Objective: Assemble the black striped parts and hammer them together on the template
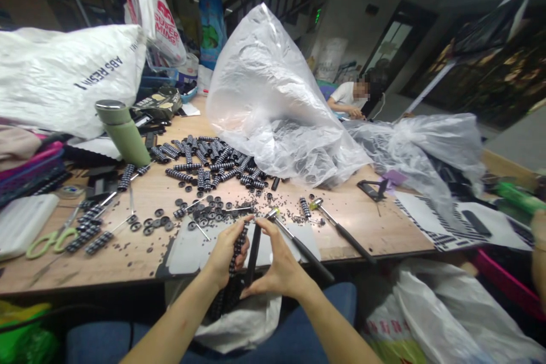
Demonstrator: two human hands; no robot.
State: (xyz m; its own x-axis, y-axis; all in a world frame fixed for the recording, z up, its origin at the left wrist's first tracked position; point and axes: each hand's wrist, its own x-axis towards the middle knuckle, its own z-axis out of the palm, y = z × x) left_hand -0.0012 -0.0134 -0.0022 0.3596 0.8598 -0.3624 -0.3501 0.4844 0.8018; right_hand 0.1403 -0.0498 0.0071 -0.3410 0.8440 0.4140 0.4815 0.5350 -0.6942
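Note:
My left hand (225, 253) is wrapped around a black ridged roller (239, 245) with pale dots, held upright at the table's front edge. My right hand (281, 261) pinches a slim black bar (254, 250) between thumb and fingertips, right beside the roller. Both hands are close together, the fingertips nearly meeting at the top. Below them, more dark ridged pieces lie in a white bag (256, 330) on my lap. A grey mat (187, 250) lies on the table behind the hands. A small hammer (302, 247) rests on it, near my right fingers.
A heap of ridged rollers (213, 159) and several black discs (205, 210) cover the table's middle. A second hammer (341, 230) lies right. Scissors (53, 242) and a green flask (123, 133) stand left. A large plastic bag (273, 91) rises behind; a person (345, 96) sits beyond.

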